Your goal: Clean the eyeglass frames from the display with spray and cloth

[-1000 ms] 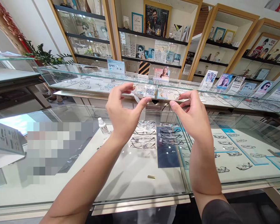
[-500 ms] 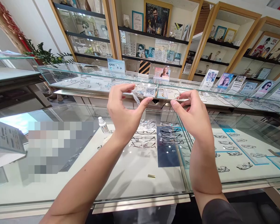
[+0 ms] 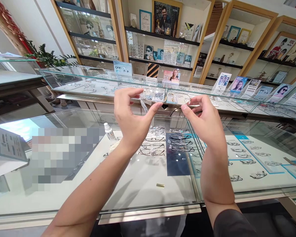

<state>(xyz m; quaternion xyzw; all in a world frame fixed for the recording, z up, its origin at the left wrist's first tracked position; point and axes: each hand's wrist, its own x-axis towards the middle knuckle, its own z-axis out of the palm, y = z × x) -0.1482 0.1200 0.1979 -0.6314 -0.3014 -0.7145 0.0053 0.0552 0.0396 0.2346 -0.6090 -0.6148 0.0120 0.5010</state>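
A thin-rimmed pair of glasses (image 3: 179,98) is held up above the glass counter, stretched between both hands. My left hand (image 3: 133,115) pinches its left side, with a bit of clear plastic (image 3: 144,102) hanging by the fingers. At the other side, my right hand (image 3: 204,120) grips the frame between thumb and fingers. Below them, several glasses lie in rows on a white surface (image 3: 151,152) and on a dark blue mat (image 3: 178,166). A small gold piece (image 3: 160,185) lies nearer the front.
A white bottle (image 3: 109,131) stands left of the rows. Folded printed cards (image 3: 8,144) are at the far left. Another glass display case (image 3: 88,93) with upright cards runs across behind, before wooden shelves (image 3: 162,34). More glasses (image 3: 258,175) lie in the right-hand case.
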